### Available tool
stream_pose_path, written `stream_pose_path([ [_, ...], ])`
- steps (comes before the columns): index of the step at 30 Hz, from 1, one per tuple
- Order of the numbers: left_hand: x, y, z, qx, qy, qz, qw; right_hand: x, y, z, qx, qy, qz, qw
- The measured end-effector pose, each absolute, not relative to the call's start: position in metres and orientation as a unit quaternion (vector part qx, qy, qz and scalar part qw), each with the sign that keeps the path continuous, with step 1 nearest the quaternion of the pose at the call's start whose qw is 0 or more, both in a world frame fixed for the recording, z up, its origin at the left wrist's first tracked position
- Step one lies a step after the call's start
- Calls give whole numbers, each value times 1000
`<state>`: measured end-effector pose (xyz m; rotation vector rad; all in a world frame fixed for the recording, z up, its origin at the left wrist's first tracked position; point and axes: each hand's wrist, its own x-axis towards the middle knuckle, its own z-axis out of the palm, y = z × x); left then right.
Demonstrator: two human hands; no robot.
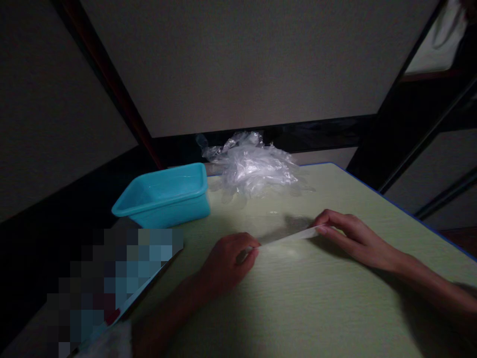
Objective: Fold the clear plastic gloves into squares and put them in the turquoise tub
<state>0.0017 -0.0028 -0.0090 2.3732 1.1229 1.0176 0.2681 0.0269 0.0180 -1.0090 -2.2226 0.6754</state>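
A thin clear plastic glove (pixel 288 236), folded into a narrow strip, is stretched just above the pale green table (pixel 316 308). My left hand (pixel 227 261) pinches its near-left end between thumb and fingers. My right hand (pixel 348 236) pinches the other end with its fingertips. Behind them, at the table's far edge, lies a loose heap of clear plastic gloves (pixel 253 166).
A turquoise plastic tub (pixel 164 196) stands at the far left of the table, next to the heap. A blurred-out flat object (pixel 112 283) lies at the table's left edge. Grey partition walls and dark frame bars rise behind the table. The room is dim.
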Motion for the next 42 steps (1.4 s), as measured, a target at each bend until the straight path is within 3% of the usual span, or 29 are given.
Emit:
stream_pose_path([
  [8, -1, -4, 8, 812, 391, 415, 124, 268, 26, 17, -359, -837, 177, 373],
  [30, -7, -29, 51, 812, 392, 426, 75, 264, -3, 36, -299, -798, 121, 509],
  [33, -10, -35, 50, 804, 398, 420, 137, 261, -9, 41, -297, -783, 151, 526],
  [36, -11, -41, 49, 774, 384, 415, 284, 257, -15, 45, -295, -758, 217, 539],
  [39, -6, -46, 52, 695, 374, 429, 440, 255, -18, 46, -299, -723, 320, 535],
  [42, 0, -45, 56, 612, 399, 431, 529, 255, -17, 45, -305, -677, 442, 503],
])
